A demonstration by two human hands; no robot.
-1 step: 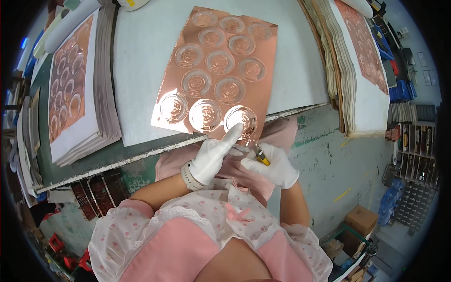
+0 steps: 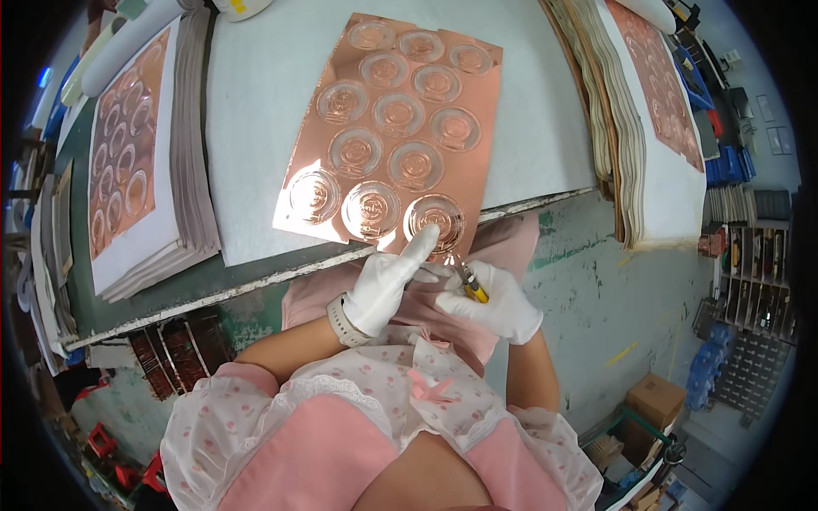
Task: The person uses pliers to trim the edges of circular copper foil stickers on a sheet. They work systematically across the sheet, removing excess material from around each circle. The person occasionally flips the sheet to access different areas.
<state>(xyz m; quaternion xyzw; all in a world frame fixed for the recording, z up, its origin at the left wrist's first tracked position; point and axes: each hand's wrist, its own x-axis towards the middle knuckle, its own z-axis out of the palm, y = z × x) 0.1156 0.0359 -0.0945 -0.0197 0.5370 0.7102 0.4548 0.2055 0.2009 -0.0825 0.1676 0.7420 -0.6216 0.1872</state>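
Note:
A copper-coloured sheet (image 2: pixel 470 183) with rows of embossed round seals lies on the table, its near right corner reaching past the front edge. My white-gloved left hand (image 2: pixel 381 285) is closed on that near edge, one digit stretched over the lowest right seal (image 2: pixel 434 213) and the other fingers mostly hidden underneath. In my white-gloved right hand (image 2: pixel 504 308) is a slim yellow-and-black cutter knife (image 2: pixel 475 287). Its metal end points up and away, close to the sheet's near right corner. Whether the tip touches the sheet I cannot tell.
Thick paper stacks topped with similar copper sheets stand at left (image 2: pixel 128 157) and right (image 2: pixel 660 85). White paper (image 2: pixel 256 128) covers the table (image 2: pixel 153 317) between them. A white tub (image 2: pixel 243 8) sits at the far edge. A cardboard box (image 2: pixel 654 400) stands low at right.
My right hand and the cutter knife have shifted very slightly to the left. The copper sheet and my left hand look nearly unchanged.

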